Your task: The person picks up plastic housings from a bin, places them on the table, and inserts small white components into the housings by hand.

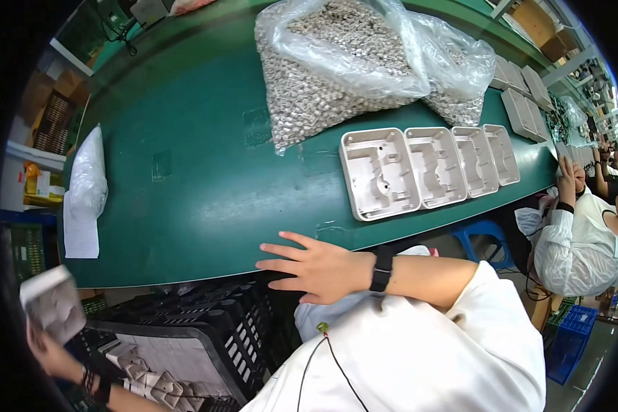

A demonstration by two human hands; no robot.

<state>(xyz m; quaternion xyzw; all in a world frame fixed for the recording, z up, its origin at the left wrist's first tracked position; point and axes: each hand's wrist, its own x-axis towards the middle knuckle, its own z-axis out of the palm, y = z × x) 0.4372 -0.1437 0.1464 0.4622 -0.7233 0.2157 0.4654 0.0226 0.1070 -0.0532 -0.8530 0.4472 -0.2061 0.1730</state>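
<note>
A broad green table fills the middle of the view, curving from nine o'clock round to three. At twelve o'clock on it slumps a big clear plastic bag packed with small grey parts, and a second, smaller bag leans against it toward one o'clock. Below the table edge, at seven o'clock, stands a black slatted crate holding pale moulded pieces. Between two and three o'clock, four shallow white plastic housings lie in a row, open side up, touching edge to edge. A white plastic bag rests at nine o'clock on the table's left end, on a sheet of paper.

At eight o'clock the left hand holds up one grey-white moulded housing, fingers wrapped around its lower edge, just over the crate. Near the centre, toward six o'clock, the right hand reaches across, fingers spread and loose, holding nothing, resting at the table's near edge above the crate. A black watch circles its wrist. Another person in a white coat sits at three o'clock.
</note>
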